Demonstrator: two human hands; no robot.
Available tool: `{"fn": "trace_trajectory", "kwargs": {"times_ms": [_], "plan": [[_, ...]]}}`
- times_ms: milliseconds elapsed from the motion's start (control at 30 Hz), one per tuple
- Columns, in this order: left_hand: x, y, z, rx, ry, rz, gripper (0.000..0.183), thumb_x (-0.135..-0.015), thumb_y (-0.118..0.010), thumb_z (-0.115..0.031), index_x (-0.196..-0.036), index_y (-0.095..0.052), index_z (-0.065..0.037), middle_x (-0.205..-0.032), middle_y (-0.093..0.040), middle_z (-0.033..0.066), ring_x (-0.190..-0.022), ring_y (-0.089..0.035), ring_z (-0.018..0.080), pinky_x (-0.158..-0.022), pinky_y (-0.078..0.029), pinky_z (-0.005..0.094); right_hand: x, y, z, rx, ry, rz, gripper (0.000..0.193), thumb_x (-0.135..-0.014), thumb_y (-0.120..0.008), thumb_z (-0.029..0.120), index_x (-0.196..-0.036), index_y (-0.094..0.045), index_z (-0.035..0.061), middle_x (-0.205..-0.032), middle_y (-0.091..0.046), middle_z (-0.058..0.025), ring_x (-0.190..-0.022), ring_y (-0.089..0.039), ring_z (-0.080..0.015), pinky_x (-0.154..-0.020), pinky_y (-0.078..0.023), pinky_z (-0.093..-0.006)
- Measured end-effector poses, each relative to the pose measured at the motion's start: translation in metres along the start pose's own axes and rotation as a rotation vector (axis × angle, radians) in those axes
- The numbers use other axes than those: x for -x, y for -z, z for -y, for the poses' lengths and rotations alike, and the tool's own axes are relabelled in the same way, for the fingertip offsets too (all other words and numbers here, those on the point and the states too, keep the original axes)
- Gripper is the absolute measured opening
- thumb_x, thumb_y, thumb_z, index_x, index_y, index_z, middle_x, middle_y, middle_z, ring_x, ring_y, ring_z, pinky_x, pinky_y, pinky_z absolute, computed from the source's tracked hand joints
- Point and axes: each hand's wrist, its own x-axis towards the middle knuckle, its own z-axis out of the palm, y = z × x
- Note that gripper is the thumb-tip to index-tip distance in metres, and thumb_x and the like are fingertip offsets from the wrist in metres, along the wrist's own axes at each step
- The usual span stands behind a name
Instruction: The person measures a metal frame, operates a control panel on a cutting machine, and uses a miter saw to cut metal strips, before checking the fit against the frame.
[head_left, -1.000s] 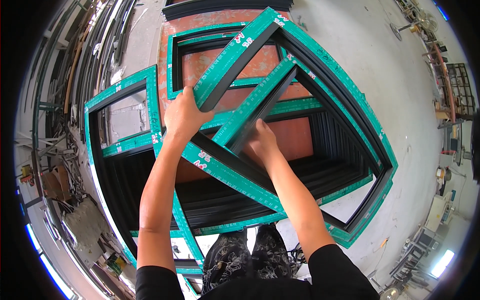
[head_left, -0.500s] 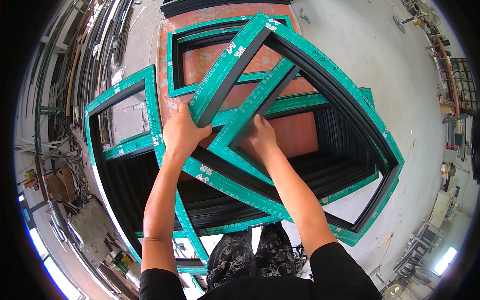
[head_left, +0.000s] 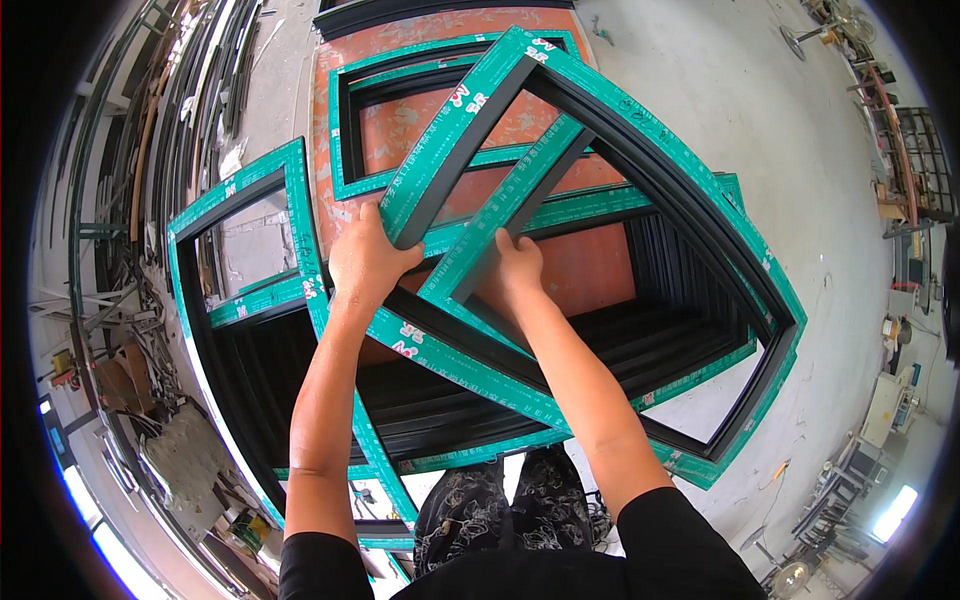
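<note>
A large window frame [head_left: 445,125], black with green protective film on its face, lies tilted across other frames in front of me. My left hand [head_left: 366,262] is closed around its left side, thumb on the inner edge. Within its opening is a smaller green-faced frame section [head_left: 512,200] with a corner pointing toward me; whether it is joined to the large frame I cannot tell. My right hand [head_left: 520,268] grips the inner edge of this section near that corner, its thumb up by the black side. Some of its fingers are hidden beneath.
Beneath lies a stack of similar frames [head_left: 690,270]. Another divided frame [head_left: 296,215] leans at the left. A smaller frame [head_left: 338,130] rests on a worn orange board [head_left: 400,130]. Long dark profiles [head_left: 215,90] line the left side. A floor fan [head_left: 845,28] stands far right.
My right hand has shifted slightly left, closer against the smaller frame section. My left hand keeps its hold, and the large frame has barely moved.
</note>
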Motion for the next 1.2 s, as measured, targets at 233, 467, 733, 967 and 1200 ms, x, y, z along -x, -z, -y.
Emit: {"fn": "trace_trajectory", "kwargs": {"times_ms": [233, 467, 733, 967, 1200], "plan": [[-0.026, -0.006, -0.009, -0.023, 0.012, 0.05, 0.066, -0.062, -0.081, -0.038, -0.11, -0.057, 0.002, -0.088, -0.067, 0.022, -0.081, -0.068, 0.0369, -0.072, -0.053, 0.0425, 0.027, -0.007, 0.024, 0.356, 0.236, -0.106, 0.034, -0.09, -0.066, 0.027, -0.097, -0.06, -0.0055, -0.088, -0.066, -0.0196, -0.082, -0.063, -0.0322, -0.077, -0.047, -0.0422], [-0.067, -0.018, -0.016, 0.003, -0.059, 0.092, 0.06, -0.063, -0.081, -0.036, -0.103, -0.057, 0.002, -0.088, -0.067, 0.0214, -0.081, -0.068, 0.0353, -0.073, -0.053, 0.0421, 0.077, 0.015, 0.058, 0.844, 0.499, 0.037, 0.045, -0.091, -0.064, 0.032, -0.121, -0.056, -0.001, -0.109, -0.064, -0.0215, -0.103, -0.061, -0.0393, -0.085, -0.049, -0.0451], [-0.087, -0.036, -0.01, 0.008, -0.115, 0.001, 0.058, -0.061, -0.081, -0.038, -0.096, -0.053, -0.001, -0.088, -0.067, 0.0217, -0.084, -0.067, 0.0396, -0.073, -0.053, 0.047, 0.222, 0.16, 0.06, 1.332, 0.795, 0.095, 0.072, -0.078, -0.075, 0.04, -0.131, -0.05, -0.0017, -0.119, -0.06, -0.019, -0.11, -0.056, -0.0366, -0.094, -0.044, -0.045], [-0.052, -0.057, -0.007, -0.021, -0.049, -0.211, 0.079, -0.068, -0.08, -0.028, -0.133, -0.043, -0.003, -0.131, -0.049, 0.023, -0.118, -0.052, 0.0392, -0.096, -0.045, 0.0452, 0.247, 0.244, 0.027, 1.738, 0.831, -0.155, 0.08, -0.056, -0.086, 0.014, -0.127, -0.05, 0.0071, -0.109, -0.059, -0.0125, -0.101, -0.056, -0.0319, -0.089, -0.042, -0.0454], [0.227, -0.06, -0.004, 0.183, -0.17, -0.384, 0.06, -0.078, -0.07, -0.014, -0.132, -0.048, 0.0, -0.134, -0.048, 0.0224, -0.128, -0.044, 0.0386, -0.107, -0.036, 0.046, 0.245, 0.248, 0.008, 1.719, 0.94, -0.231, 0.072, -0.059, -0.085, 0.016, -0.122, -0.05, 0.0084, -0.104, -0.058, -0.0114, -0.099, -0.056, -0.0314, -0.085, -0.043, -0.0444]]}}
